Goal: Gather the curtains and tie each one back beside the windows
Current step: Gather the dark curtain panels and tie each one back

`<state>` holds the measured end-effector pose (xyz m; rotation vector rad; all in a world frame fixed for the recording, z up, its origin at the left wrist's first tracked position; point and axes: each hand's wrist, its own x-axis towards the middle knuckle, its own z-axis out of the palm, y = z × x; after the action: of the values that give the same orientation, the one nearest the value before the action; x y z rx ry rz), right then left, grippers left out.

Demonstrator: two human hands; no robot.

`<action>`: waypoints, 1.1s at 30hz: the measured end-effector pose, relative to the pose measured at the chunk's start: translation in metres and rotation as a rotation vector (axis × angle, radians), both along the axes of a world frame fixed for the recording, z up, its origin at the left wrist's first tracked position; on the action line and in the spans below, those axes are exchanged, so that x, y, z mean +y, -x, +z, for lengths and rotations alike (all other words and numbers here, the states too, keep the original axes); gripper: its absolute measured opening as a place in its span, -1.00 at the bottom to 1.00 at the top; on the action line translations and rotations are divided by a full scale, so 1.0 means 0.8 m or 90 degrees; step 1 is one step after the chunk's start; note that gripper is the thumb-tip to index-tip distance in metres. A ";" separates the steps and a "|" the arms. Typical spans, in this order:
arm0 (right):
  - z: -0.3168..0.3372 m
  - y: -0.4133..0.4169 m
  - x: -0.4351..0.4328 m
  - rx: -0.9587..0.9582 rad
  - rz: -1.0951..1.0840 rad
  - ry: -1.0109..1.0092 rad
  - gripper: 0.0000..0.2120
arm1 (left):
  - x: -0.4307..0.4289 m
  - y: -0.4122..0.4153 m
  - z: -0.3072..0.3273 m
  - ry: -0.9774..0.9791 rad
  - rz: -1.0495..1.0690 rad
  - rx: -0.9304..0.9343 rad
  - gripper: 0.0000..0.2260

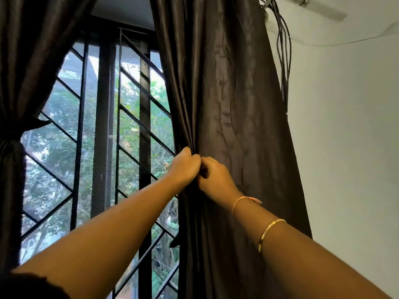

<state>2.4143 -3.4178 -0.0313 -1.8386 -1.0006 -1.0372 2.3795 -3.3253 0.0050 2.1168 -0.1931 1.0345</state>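
Beside the barred window [103, 130], your right curtain [226, 104] hangs full length against the white wall [345, 147], its inner edge bunched at mid-height. Across the glass, the left curtain [26, 61] is already cinched by a tieback [13, 137]. Your left hand [186, 167] and right hand [213, 175] touch, both clamped on the gathered folds. Cables [282, 50] dangle behind the curtain's upper right.

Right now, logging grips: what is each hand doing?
Left hand: closed on the right curtain.
Right hand: closed on the same curtain.
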 end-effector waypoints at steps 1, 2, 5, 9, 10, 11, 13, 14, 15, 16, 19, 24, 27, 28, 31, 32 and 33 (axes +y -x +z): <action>-0.001 0.000 0.000 0.013 0.012 -0.008 -0.80 | -0.004 -0.001 -0.002 0.007 0.000 -0.006 -0.76; -0.002 -0.001 0.000 0.024 0.020 -0.015 -0.80 | -0.007 -0.002 -0.003 0.008 0.006 -0.010 -0.75; -0.002 -0.008 -0.002 0.050 0.039 -0.033 -0.83 | -0.009 -0.006 -0.007 0.000 0.037 -0.032 -0.72; -0.005 -0.010 -0.005 0.054 0.080 -0.028 -0.87 | -0.010 -0.009 -0.009 0.002 0.105 -0.070 -0.70; -0.005 -0.010 -0.006 0.056 0.102 -0.016 -0.86 | -0.009 -0.009 -0.008 -0.002 0.131 -0.071 -0.73; -0.004 -0.011 -0.008 0.062 0.124 0.001 -0.85 | -0.008 -0.010 -0.007 -0.017 0.159 -0.065 -0.79; 0.000 -0.013 -0.015 0.083 0.152 0.035 -0.85 | -0.008 -0.012 -0.005 -0.073 0.212 -0.046 -0.89; 0.003 -0.015 -0.020 0.086 0.146 0.041 -0.83 | -0.008 -0.013 -0.005 -0.102 0.233 -0.038 -0.92; 0.007 -0.016 -0.027 0.070 0.118 0.032 -0.83 | -0.007 -0.015 -0.005 -0.123 0.251 -0.033 -0.94; 0.012 -0.020 -0.035 0.038 0.062 0.008 -0.81 | -0.007 -0.016 -0.006 -0.134 0.264 -0.032 -0.92; 0.029 -0.035 -0.067 -0.015 -0.198 -0.068 -0.62 | 0.002 -0.019 -0.009 -0.128 0.291 -0.032 -0.82; 0.058 -0.065 -0.121 0.131 -0.381 -0.155 -0.16 | 0.025 -0.014 -0.013 -0.102 0.303 -0.055 -0.82; 0.067 -0.081 -0.137 0.259 -0.204 -0.268 -0.01 | 0.029 -0.010 -0.012 -0.126 0.300 -0.066 -0.93; 0.069 -0.085 -0.139 0.294 -0.116 -0.316 -0.01 | 0.030 -0.011 -0.011 -0.140 0.305 -0.069 -0.92; 0.069 -0.086 -0.139 0.374 0.017 -0.363 -0.17 | 0.036 -0.014 -0.011 -0.172 0.307 -0.069 -0.94; 0.069 -0.085 -0.138 0.381 0.027 -0.346 -0.32 | 0.039 -0.015 -0.011 -0.177 0.313 -0.068 -0.90; 0.068 -0.084 -0.135 0.373 0.031 -0.331 -0.47 | 0.042 -0.016 -0.010 -0.182 0.321 -0.065 -0.82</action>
<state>2.4816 -3.5259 0.0230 -1.5276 -0.3744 -0.5884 2.3926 -3.2914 -0.0027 2.4393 0.1666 1.4803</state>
